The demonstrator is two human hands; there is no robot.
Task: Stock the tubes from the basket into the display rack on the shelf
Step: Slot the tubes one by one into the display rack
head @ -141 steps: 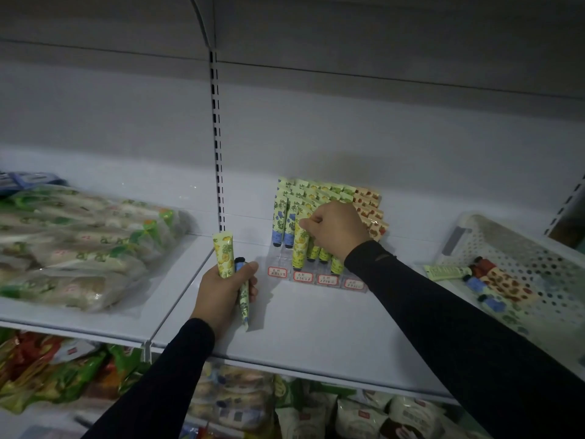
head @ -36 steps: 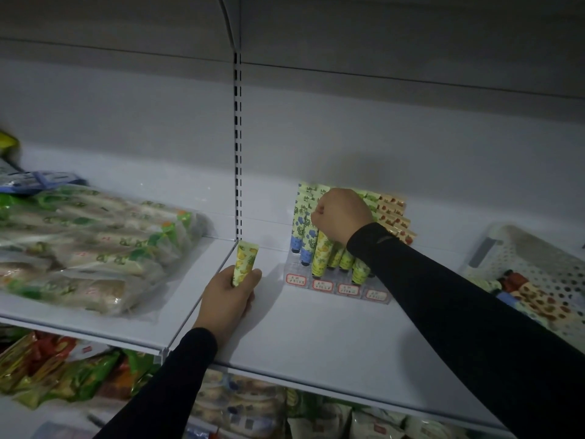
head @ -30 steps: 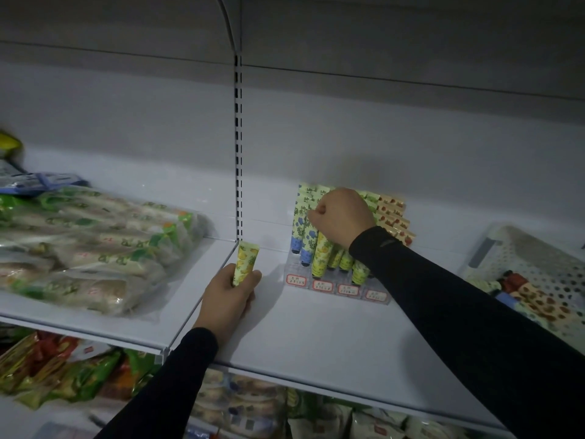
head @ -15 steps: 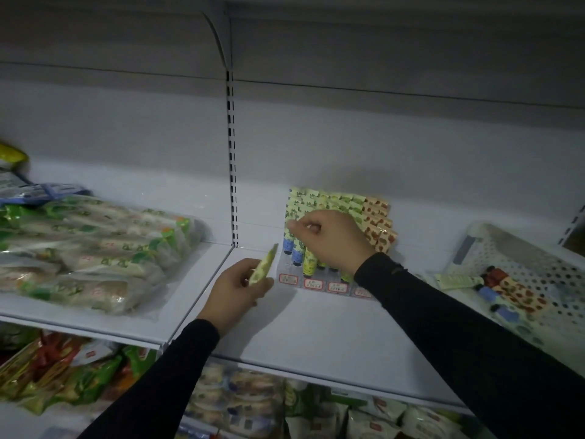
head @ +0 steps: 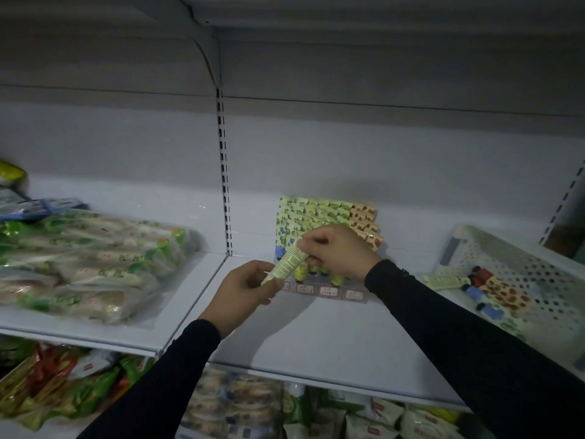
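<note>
Step in hand: transfer of 1 tube [head: 286, 263] between hands, just in front of the display rack [head: 326, 289] at the far centre of the shelf [head: 332, 337].

Hand state:
- The left hand [head: 243, 291] pinches the flat crimped end of the tube between thumb and fingers.
- The right hand [head: 338, 251] pinches the cap end, which points up and to the right. Its remaining fingers are curled.

Both hands hold the same tube, tilted, in the air above the shelf and touching neither shelf nor rack.

Rack state: tubes stand cap-down in rows, green-printed on the left and orange-printed on the right. Price labels run along the near edge. Which slot is free cannot be told, as the hands hide the near row.

The basket [head: 519, 280] sits at the right end of the shelf, well apart from the rack. At least 4 tubes lie in it, so the task is judged incomplete.

Next move, as judged: the left hand releases; the right hand turns the tube upright, cap down, and lowers it into a free slot among the green-printed rows. Neighbouring tubes stand close, so a straight descent is advisable to avoid tipping them.
</note>
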